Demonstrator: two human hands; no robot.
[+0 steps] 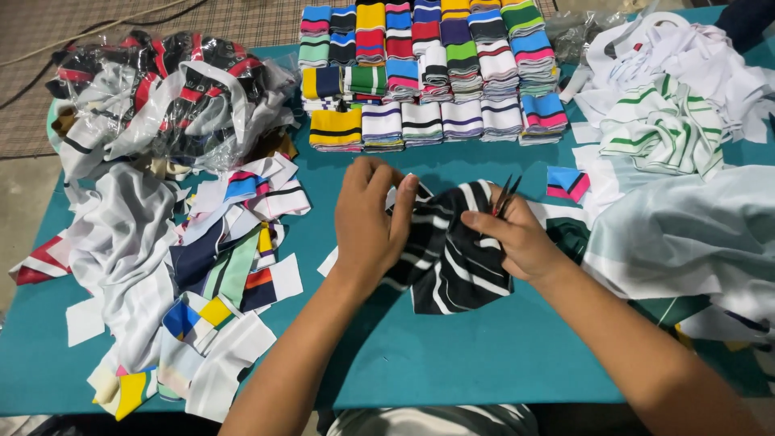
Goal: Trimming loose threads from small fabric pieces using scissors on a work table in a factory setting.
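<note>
Pinched between thumb and fingers, the left hand (373,216) grips the upper left edge of a black fabric piece with white stripes (448,254), bunching it near the middle of the teal table (484,355). At about three o'clock from it, the right hand (517,236) is closed on the same piece from the other side, and it also holds a small pair of thread snips (504,196), whose thin blades point up toward twelve o'clock. Whether the blades are together or slightly apart is too fine to tell.

Judging from this, the step in hand looks like trimming or checking the edge of the striped piece. A careful next move would call for the left hand keeping the edge taut while the snips' tips come down to it without catching the knit.

Outward at twelve o'clock stand neat rows of folded striped collar pieces (428,73) in many colours. At two o'clock, just beside the right hand, lies a small blue, pink and black scrap (567,182). Farther toward two and three o'clock sits a heap of white cloth with green stripes (670,121). At nine o'clock lies a loose pile of mixed striped offcuts (234,242), and at ten o'clock a clear plastic bag of black and red pieces (178,97).
</note>
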